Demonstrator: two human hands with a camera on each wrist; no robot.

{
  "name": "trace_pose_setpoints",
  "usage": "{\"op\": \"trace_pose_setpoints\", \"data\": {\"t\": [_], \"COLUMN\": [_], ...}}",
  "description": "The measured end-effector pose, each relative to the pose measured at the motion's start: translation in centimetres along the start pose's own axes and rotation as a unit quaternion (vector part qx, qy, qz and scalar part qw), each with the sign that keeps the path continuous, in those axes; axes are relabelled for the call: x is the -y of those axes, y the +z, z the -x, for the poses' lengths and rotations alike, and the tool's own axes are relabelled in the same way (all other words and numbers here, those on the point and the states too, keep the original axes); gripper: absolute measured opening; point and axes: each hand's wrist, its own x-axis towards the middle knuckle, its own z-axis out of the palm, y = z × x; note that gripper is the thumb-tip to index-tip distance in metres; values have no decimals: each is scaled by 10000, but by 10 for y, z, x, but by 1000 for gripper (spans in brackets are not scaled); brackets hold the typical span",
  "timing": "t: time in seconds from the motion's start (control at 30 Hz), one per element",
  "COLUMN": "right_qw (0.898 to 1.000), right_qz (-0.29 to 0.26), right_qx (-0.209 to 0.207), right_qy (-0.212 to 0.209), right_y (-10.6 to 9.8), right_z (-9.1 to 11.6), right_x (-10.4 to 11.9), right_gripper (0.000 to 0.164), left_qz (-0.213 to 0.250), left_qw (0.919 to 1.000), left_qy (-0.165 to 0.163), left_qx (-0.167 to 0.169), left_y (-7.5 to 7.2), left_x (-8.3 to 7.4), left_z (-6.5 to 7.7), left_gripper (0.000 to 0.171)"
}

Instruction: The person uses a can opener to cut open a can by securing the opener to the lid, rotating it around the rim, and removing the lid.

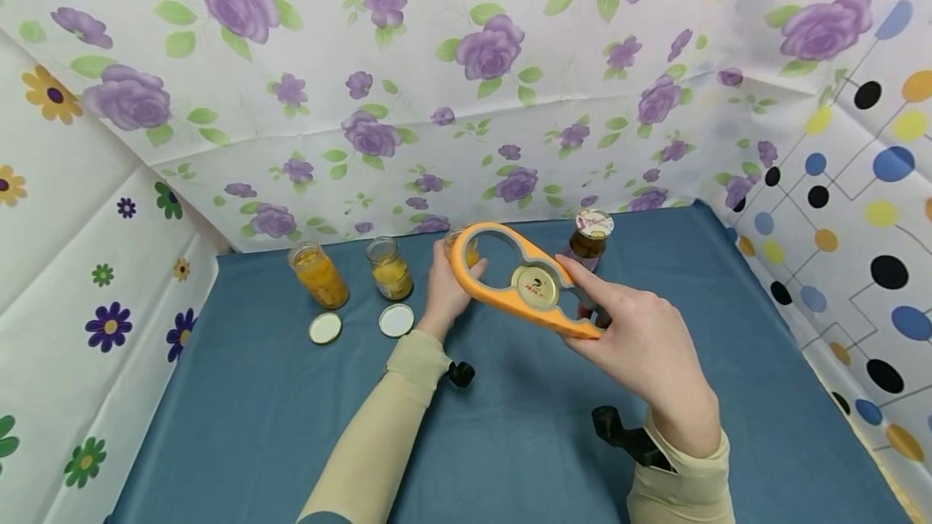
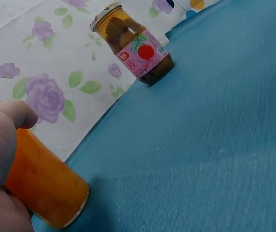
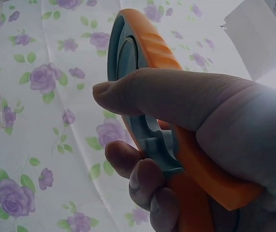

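My right hand [image 1: 651, 338] grips an orange and grey jar opener [image 1: 535, 313] by its handle end, raised above the table. A gold lid [image 1: 537, 286] with a dark and red print sits in one of the opener's rings. In the left wrist view, my left hand [image 1: 446, 289] holds a glass jar [image 2: 51, 183] of orange contents standing on the cloth. The opener partly covers this jar in the head view. Behind my right hand stands a lidded jar [image 1: 588, 245] of dark contents; its pink label with a cherry shows in the left wrist view.
To the left stand a jar of orange fruit [image 1: 320, 277] and a jar of yellow fruit [image 1: 391, 272], both without lids. Two loose lids, one [image 1: 324, 328] and another [image 1: 396, 320], lie before them. Flowered cloth [image 1: 371, 136] hangs behind the blue tablecloth [image 1: 240, 395].
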Motion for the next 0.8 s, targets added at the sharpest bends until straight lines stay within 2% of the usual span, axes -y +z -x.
{"op": "trace_pose_setpoints", "data": {"t": [0.37, 0.8], "right_qw": [10000, 9999], "right_qz": [30, 109], "right_qx": [24, 37], "right_qy": [-29, -41], "right_y": [1, 0], "right_z": [1, 1], "right_x": [0, 1], "right_gripper": [85, 87], "left_qz": [-192, -337], "left_qw": [9995, 9992], "left_qy": [-26, -79], "left_qx": [243, 198], "left_y": [-3, -1], "left_x": [1, 4], "left_z": [-1, 0], "left_gripper": [59, 64]}}
